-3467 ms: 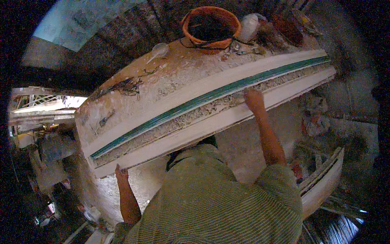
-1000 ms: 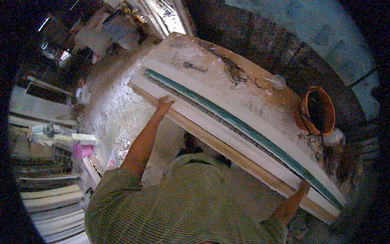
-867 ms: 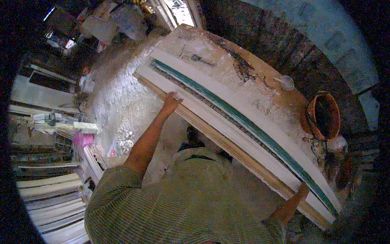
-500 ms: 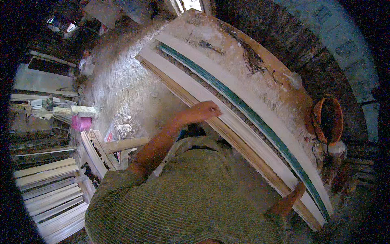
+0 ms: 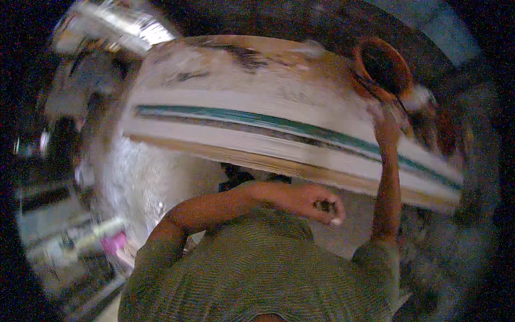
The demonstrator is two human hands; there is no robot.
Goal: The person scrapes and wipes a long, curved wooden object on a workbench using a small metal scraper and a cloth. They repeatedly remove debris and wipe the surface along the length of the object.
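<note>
My left hand (image 5: 323,205) hangs in front of my body, off the near edge of the workbench, with its fingers curled in. Whether anything small sits in that curl does not show. My right hand (image 5: 387,127) reaches over the long boards to the far side of the bench, close below an orange bowl (image 5: 406,75); motion smears its fingers. Beneath that forearm runs a long green strip (image 5: 257,119). A pale wooden board (image 5: 204,132) lies on the near side of the strip, parallel to it.
Dark, stringy debris (image 5: 244,56) lies on the dusty workbench (image 5: 292,59). A rounded whitish object (image 5: 421,97) sits beside the bowl. To the left, the floor (image 5: 145,177) is pale and dusty, with a pink object (image 5: 114,243) near blurred timber.
The view has swung, so the boards run more level. My left hand has left the near board and drawn toward my body. My right hand has gone from the board's right end to the bowl.
</note>
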